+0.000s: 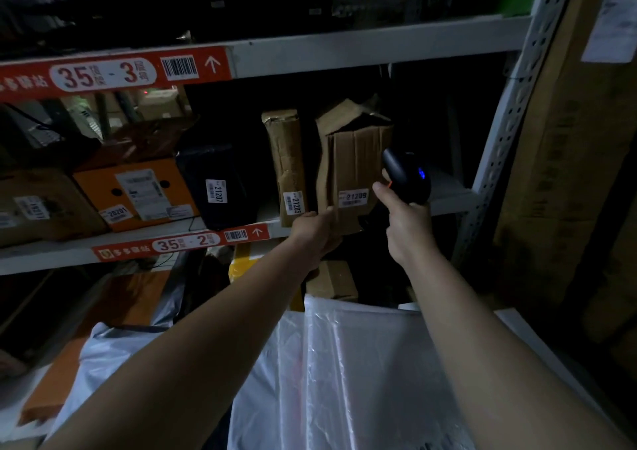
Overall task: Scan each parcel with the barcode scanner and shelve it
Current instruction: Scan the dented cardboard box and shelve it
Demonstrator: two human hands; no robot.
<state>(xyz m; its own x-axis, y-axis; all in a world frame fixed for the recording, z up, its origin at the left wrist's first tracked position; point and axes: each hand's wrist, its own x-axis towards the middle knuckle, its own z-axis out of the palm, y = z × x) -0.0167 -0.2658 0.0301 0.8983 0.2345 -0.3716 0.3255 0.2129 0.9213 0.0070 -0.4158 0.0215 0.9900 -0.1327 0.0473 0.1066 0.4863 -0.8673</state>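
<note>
A crumpled brown cardboard parcel (355,163) with a white label reading 21209 stands upright on the shelf marked 35-2 (179,242). My left hand (315,230) grips its lower left corner from below. My right hand (406,225) holds a black barcode scanner (408,175) just right of the parcel; a small blue light glows on its head, which points toward the label.
Beside it on the same shelf stand a brown parcel labelled 21205 (287,167), a black parcel labelled 21207 (215,184) and an orange box (134,194). A white perforated upright (506,132) bounds the shelf on the right. Clear plastic bags (344,363) lie below my arms.
</note>
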